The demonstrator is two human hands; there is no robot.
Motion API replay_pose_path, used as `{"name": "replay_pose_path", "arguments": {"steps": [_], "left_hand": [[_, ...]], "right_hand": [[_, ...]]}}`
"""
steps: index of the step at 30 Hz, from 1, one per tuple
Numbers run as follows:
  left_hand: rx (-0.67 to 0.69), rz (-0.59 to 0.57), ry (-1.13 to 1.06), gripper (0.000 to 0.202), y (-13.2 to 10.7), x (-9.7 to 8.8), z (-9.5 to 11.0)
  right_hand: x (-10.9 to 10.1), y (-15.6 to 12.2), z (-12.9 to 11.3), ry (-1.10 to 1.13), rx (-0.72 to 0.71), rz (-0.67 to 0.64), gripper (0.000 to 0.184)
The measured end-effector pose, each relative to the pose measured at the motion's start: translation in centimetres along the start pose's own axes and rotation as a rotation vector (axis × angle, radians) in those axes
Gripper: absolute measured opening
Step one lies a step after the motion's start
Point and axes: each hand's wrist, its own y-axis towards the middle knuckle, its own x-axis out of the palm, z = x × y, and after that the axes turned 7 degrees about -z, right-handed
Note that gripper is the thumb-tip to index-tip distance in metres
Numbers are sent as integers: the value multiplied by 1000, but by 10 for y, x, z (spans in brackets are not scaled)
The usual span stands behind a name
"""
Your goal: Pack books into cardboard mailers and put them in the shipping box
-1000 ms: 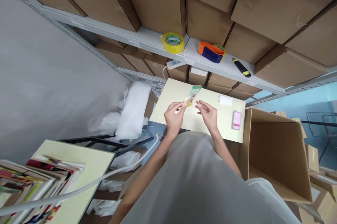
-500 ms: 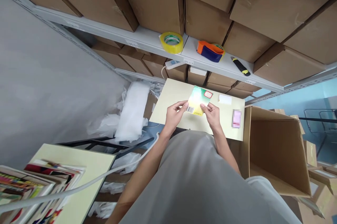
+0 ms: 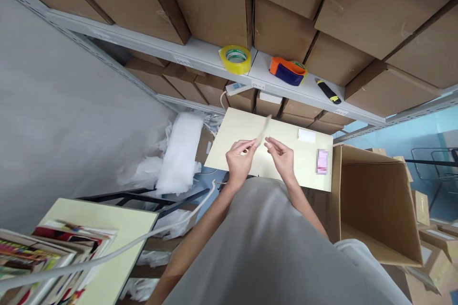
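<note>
The right hand has left the card, now edge-on.

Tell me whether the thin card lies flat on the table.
No, the left hand holds the thin card nearly edge-on to the camera.

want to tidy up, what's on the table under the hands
On the table: a white item and a blurred pink item. The left hand holds a card above it; whatever that hand or the right hand covers can't be seen.
</note>
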Motion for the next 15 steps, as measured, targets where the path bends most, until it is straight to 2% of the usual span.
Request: {"name": "replay_pose_path", "arguments": {"steps": [3,6,8,11,13,15], "left_hand": [[202,-123,121,17,-10,6,11],[270,-217,176,17,-9,4,14],[216,-197,193,23,-1,-3,10],[63,-146,147,33,15,-20,1],[-23,-198,57,32,22,-29,-3],[-54,-241,-1,28,22,-34,-1]], "right_hand": [[8,-3,-2,5,-42,-5,54],[1,1,-4,-49,-57,28,55],[-7,3,-6,-50,-38,19,57],[-16,1,-7,4,12,-45,58],[-18,-2,-6,40,43,-92,58],[-17,-4,-3,60,63,-121,57]]}}
